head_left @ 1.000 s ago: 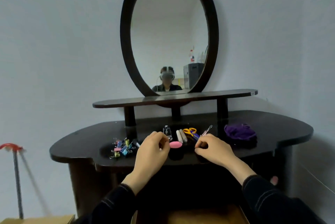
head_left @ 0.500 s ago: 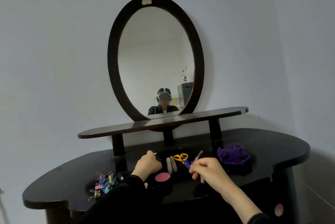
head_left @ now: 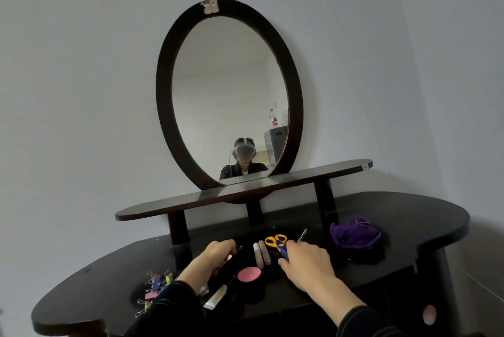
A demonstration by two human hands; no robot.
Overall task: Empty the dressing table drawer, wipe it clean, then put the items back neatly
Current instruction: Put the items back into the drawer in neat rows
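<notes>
- The scissors (head_left: 276, 242), with yellow handles and blue blades, lie on the dark tabletop (head_left: 409, 214) near its middle. Their long axis runs from the handles at 11 o'clock to the blade tips at 5 o'clock.
- The right hand (head_left: 308, 264) is the nearer one. Its curled fingertips sit at the blade end, so the handles lie at 11 o'clock from the knuckles.
- A thin metal tool (head_left: 302, 236) juts from that hand toward 1 o'clock and seems pinched in its fingers.
- The left hand (head_left: 214, 257) is at 9 o'clock from the scissors, apart from them. Its fingers curl round a small silvery piece (head_left: 231, 255).
- Between the hands, two pale sticks (head_left: 261, 253) lie side by side, just at 9 o'clock of the scissors. A round pink pad (head_left: 248, 274) sits at 7 o'clock.
- Further out, a small tube (head_left: 216, 297) and a heap of binder clips (head_left: 154, 286) lie toward 8 o'clock, and a purple cloth (head_left: 354, 236) lies at 3 o'clock.
- The drawer is out of view.
- Taking the scissors would likely fall to the right hand, which is already occupied, so a slip is possible.
</notes>
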